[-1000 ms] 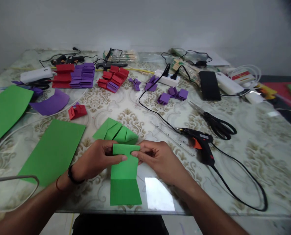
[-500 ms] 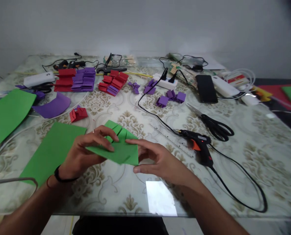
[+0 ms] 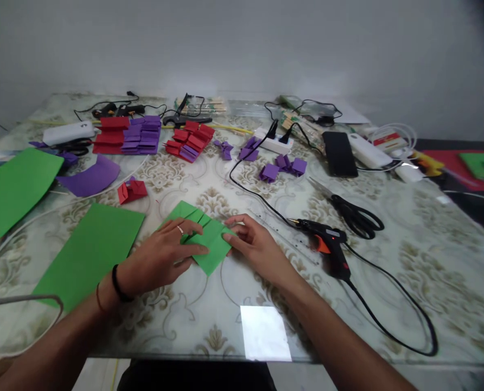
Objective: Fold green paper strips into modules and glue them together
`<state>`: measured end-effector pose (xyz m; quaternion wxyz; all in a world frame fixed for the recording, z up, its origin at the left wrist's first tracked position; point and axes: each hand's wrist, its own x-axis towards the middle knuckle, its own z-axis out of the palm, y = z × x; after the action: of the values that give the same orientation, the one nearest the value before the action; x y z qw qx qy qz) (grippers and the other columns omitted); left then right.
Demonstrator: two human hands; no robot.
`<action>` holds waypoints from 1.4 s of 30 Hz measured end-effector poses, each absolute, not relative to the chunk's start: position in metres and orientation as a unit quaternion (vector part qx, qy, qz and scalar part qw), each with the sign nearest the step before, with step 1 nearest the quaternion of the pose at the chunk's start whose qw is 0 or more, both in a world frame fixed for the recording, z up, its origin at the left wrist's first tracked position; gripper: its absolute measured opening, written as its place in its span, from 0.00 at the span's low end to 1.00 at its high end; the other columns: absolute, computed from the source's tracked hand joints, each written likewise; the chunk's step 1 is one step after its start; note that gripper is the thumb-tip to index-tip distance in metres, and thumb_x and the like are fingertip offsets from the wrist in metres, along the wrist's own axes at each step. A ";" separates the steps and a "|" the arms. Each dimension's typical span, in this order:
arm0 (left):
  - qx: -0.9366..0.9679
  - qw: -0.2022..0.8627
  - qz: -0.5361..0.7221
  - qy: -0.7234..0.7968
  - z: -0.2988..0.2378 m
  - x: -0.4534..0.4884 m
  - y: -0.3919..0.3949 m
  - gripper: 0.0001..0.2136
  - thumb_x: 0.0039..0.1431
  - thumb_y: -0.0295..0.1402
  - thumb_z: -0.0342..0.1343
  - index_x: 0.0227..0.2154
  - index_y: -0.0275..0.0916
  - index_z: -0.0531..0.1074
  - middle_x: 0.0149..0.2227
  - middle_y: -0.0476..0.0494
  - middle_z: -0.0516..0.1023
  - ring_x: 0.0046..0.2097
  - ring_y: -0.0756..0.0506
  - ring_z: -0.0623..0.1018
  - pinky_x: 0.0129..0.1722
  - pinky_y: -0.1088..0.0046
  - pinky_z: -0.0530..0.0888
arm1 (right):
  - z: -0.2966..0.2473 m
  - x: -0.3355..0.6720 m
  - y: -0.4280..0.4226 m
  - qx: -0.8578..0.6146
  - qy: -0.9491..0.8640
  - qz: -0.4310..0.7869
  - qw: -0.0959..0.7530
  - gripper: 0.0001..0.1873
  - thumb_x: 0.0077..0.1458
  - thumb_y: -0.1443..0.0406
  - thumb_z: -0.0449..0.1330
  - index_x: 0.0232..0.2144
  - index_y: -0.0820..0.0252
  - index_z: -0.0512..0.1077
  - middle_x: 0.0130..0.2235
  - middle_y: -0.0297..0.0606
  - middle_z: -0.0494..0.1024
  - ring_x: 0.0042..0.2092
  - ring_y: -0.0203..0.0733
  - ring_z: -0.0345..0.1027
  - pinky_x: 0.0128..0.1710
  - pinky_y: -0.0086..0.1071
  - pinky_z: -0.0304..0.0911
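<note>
A folded green paper (image 3: 209,255) with raised pleats across its top lies at the middle of the table, one corner pointing towards me. My left hand (image 3: 166,252), wearing a ring, is laid over its left side, fingers stretched apart on the pleated part. My right hand (image 3: 254,241) pinches the right edge, thumb on top and the other fingers curled behind it. Left of my hands lies a flat green sheet (image 3: 89,250). A small folded red paper piece (image 3: 132,191) sits beyond that sheet.
On the right lie a hot glue gun (image 3: 327,241) with a looped cord, black scissors (image 3: 358,217) and a clear ruler (image 3: 285,239). Farther back are a phone (image 3: 339,155), a power strip (image 3: 273,140), purple folded pieces (image 3: 269,172) and red-and-purple pleated papers (image 3: 142,134).
The green paper has come down from a tilted, lifted position to lie flatter on the table. My left hand has turned palm-down over it; my right thumb has moved onto its top.
</note>
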<state>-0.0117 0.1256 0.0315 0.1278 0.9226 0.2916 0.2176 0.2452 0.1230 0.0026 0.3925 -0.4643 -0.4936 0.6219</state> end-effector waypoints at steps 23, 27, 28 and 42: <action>0.937 0.094 0.158 0.298 0.023 -0.021 0.131 0.08 0.65 0.29 0.67 0.46 0.42 0.85 0.55 0.37 0.82 0.58 0.34 0.80 0.59 0.51 0.78 | -0.002 0.240 0.142 -0.509 -0.696 0.348 0.368 0.04 0.57 0.69 0.71 0.35 0.58 0.81 0.39 0.37 0.80 0.36 0.40 0.73 0.41 0.35 0.68; 0.930 0.116 0.160 0.310 0.016 -0.022 0.130 0.09 0.66 0.30 0.67 0.47 0.42 0.85 0.56 0.38 0.82 0.57 0.35 0.81 0.58 0.54 0.81 | -0.009 0.241 0.141 -0.484 -0.733 0.309 0.365 0.06 0.59 0.71 0.70 0.39 0.57 0.82 0.42 0.39 0.81 0.40 0.42 0.76 0.43 0.35 0.72; 0.928 0.121 0.159 0.314 0.015 -0.022 0.130 0.09 0.66 0.31 0.66 0.47 0.43 0.85 0.56 0.39 0.82 0.57 0.36 0.81 0.57 0.54 0.81 | -0.011 0.241 0.141 -0.481 -0.737 0.305 0.364 0.06 0.60 0.71 0.69 0.39 0.57 0.82 0.42 0.39 0.81 0.41 0.43 0.77 0.44 0.36 0.72; 0.918 0.148 0.154 0.334 0.009 -0.023 0.130 0.08 0.67 0.31 0.65 0.47 0.45 0.86 0.58 0.42 0.81 0.57 0.36 0.81 0.58 0.54 0.81 | -0.015 0.239 0.136 -0.491 -0.759 0.260 0.340 0.06 0.63 0.70 0.67 0.42 0.58 0.81 0.45 0.44 0.80 0.49 0.50 0.77 0.53 0.44 0.74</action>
<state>-0.0232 0.1302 0.0088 0.1481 0.9182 0.3335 0.1539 0.2389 0.1362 -0.0148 0.3395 -0.4910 -0.7588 0.2603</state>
